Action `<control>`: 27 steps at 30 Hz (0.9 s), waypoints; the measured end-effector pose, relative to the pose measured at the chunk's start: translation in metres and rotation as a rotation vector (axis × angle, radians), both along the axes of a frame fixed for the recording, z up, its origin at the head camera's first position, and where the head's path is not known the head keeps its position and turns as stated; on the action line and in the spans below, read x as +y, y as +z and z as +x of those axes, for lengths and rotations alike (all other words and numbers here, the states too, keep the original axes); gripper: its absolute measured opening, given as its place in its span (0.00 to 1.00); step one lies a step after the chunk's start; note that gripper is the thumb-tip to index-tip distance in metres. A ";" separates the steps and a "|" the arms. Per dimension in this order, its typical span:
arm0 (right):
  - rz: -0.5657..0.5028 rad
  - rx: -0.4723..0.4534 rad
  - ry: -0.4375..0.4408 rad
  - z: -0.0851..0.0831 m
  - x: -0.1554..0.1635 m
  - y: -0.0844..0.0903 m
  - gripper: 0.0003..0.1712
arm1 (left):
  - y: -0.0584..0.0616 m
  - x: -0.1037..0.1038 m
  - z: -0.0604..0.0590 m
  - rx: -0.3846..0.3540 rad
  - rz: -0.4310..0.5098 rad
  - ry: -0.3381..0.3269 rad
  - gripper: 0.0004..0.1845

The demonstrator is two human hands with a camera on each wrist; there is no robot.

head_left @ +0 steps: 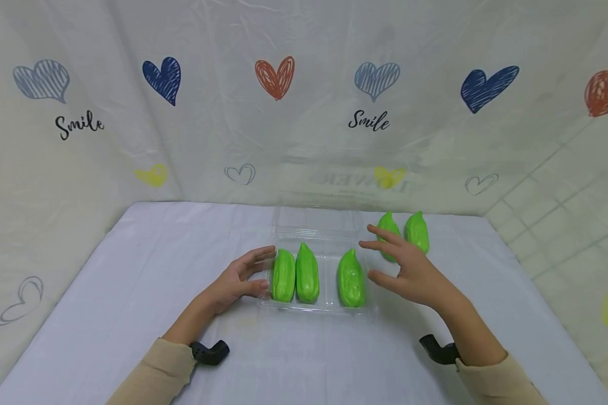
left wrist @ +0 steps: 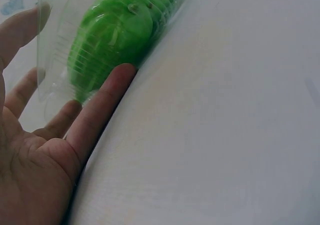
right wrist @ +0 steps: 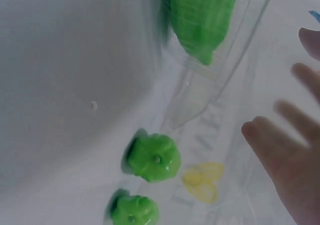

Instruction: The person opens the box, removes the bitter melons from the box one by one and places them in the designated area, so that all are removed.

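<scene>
A clear plastic tray (head_left: 318, 306) sits near the middle of a table under a white cloth (head_left: 132, 292), with its open lid (head_left: 316, 219) lying flat behind it. Inside are 3 green gourds, each with its long axis running away from the person, pointed tip at the far end. 2 of them, the left gourd (head_left: 284, 275) and the middle gourd (head_left: 307, 273), lie side by side and touching in the left half. The third gourd (head_left: 351, 278) lies in the right half, leaving a gap.

The left hand (head_left: 233, 284) rests on the cloth against the tray's left wall, fingers straight and relaxed, thumb tip touching the plastic; it holds nothing. The left wrist view shows that thumb (left wrist: 102, 110) pressed along the tray's base.

The right hand (head_left: 410, 270) hovers above the cloth just right of the tray, fingers spread wide and empty. Beyond its fingertips, outside the tray, 2 loose gourds (head_left: 417, 232) lie side by side, pointing the same way. They are on the right hand's side, much nearer it than the left.

A plastic curtain (head_left: 304, 112) printed with hearts hangs behind.
</scene>
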State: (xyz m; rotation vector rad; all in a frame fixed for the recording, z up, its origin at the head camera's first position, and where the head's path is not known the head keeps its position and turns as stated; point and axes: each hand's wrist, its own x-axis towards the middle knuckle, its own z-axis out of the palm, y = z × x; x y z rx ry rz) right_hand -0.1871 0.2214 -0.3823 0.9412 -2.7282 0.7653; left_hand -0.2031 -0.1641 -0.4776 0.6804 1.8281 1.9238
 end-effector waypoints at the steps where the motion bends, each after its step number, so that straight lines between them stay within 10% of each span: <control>1: 0.006 -0.001 0.006 0.001 -0.002 -0.001 0.29 | 0.000 0.000 0.000 0.001 0.002 -0.001 0.38; 27: 0.192 0.052 0.077 0.013 -0.033 -0.016 0.30 | 0.007 0.000 0.003 -0.003 0.021 -0.021 0.38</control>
